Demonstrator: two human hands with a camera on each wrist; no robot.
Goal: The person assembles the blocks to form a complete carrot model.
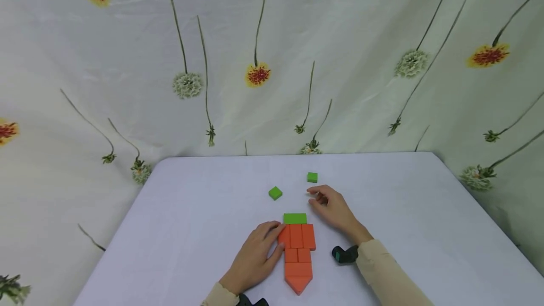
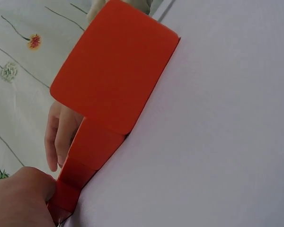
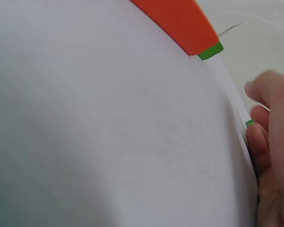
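Orange blocks [image 1: 296, 236] lie flat on the white table in a joined figure, with a triangular orange block [image 1: 298, 283] at its near end. Against the far end sits a green rectangular block [image 1: 295, 218]. My left hand [image 1: 255, 254] rests along the figure's left side, its fingertips touching the upper left orange block; the left wrist view shows the thumb at the orange side. To the upper right, my right hand [image 1: 335, 209] hovers with loosely bent fingers and nothing visible between them. Just beyond its fingertips is a small green block [image 1: 312, 177].
Another small green block [image 1: 275, 193], turned like a diamond, lies left of the right hand. The white tabletop [image 1: 204, 202] ends at a far edge before a hanging cloth [image 1: 229, 107] printed with flowers. A black wrist device [image 1: 345, 254] is on the right wrist.
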